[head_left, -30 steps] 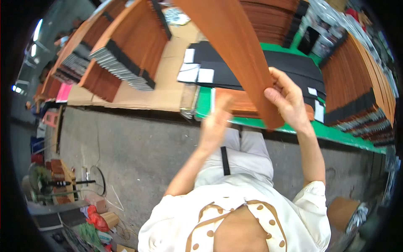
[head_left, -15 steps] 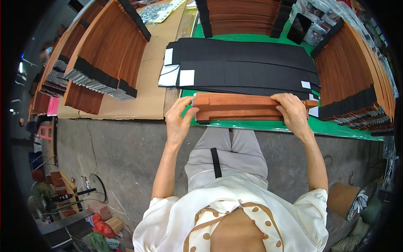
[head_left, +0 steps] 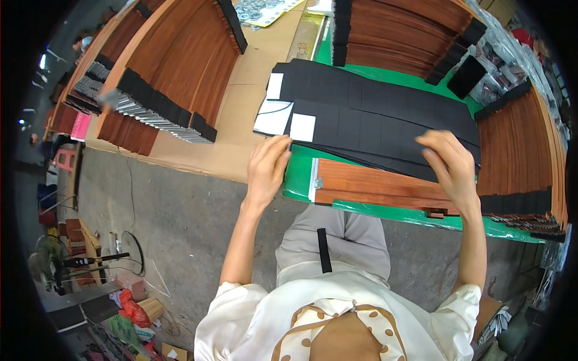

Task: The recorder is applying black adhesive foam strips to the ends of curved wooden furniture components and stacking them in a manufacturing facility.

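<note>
A reddish-brown wooden board (head_left: pixel 382 185) lies flat along the near edge of the green tabletop. Its left end has a white strip and a small metal fitting (head_left: pixel 319 183). My left hand (head_left: pixel 268 168) is above and left of that end, apart from it, with fingers and thumb drawn together. Whatever may be between the fingertips is too small to make out. Over the board's right end, my right hand (head_left: pixel 453 165) hovers with fingers bent and thumb apart, holding nothing visible. Just beyond the board are flat black sheets (head_left: pixel 373 117) with white labels.
Stacks of wooden boards with black end pieces stand left (head_left: pixel 174 54), at the back (head_left: pixel 397 39) and right (head_left: pixel 512 150). A dark tablet-like panel (head_left: pixel 466 77) leans near plastic-wrapped parts. Cardboard (head_left: pixel 226 114) covers the left tabletop. A fan (head_left: pixel 57 259) stands lower left.
Both hands have let go of the wooden piece they held by its ends; a board now lies flat on the green surface. The right hand has lifted away, and the view has turned somewhat.
</note>
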A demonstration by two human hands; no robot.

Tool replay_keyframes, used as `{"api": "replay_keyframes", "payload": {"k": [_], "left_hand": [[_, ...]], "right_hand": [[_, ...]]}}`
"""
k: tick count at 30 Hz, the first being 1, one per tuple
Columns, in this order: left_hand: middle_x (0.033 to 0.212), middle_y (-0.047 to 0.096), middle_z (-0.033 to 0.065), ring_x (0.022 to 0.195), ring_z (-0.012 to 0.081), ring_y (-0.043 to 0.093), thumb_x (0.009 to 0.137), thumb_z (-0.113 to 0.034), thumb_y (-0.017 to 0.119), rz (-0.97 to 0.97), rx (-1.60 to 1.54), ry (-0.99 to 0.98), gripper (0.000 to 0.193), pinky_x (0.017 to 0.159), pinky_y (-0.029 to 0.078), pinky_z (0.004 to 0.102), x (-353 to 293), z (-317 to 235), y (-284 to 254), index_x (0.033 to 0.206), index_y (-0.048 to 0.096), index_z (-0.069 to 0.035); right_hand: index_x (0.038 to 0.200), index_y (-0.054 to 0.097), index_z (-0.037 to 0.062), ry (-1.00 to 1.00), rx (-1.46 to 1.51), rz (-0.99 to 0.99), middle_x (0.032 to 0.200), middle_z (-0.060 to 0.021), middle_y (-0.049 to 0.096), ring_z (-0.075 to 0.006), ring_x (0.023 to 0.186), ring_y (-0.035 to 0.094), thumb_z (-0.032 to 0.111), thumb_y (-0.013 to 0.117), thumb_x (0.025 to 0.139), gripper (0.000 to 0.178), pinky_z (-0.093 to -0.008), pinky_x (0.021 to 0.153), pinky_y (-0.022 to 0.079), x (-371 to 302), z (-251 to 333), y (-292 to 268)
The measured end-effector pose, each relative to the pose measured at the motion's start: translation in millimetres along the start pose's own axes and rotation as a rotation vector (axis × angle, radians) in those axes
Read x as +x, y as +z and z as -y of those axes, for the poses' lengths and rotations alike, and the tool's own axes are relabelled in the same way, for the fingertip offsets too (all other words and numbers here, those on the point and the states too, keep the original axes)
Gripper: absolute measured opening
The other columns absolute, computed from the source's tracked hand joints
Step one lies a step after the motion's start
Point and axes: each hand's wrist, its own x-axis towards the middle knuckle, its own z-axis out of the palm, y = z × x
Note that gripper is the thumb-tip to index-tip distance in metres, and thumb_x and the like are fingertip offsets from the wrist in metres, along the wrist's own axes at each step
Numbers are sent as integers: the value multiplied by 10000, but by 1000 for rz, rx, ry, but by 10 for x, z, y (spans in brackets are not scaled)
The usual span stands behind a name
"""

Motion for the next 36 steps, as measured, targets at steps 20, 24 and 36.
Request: {"api": "replay_keyframes", "payload": {"k": [20,24,36], "left_hand": [[761,546,-4,756,147,515,743,-167,547,-144,342,290,145,756,372,343,78,350,734,818,637,-81],[749,544,-4,750,151,513,755,-164,545,-148,287,285,153,749,368,346,111,407,735,819,646,-68],[788,564,15,750,160,513,769,-151,535,-186,272,287,183,784,368,358,143,411,744,853,658,-44]], "right_hand": [[749,494,32,-472,-415,360,726,-150,541,-312,700,590,62,668,724,179,-389,596,514,1307,-492,2280],[688,477,48,-542,-481,290,673,-126,528,-282,640,590,15,608,719,139,-364,541,516,1328,-557,2379],[734,490,26,-490,-381,389,727,-142,531,-306,694,583,47,650,728,162,-393,560,499,1390,-519,2190]]}}
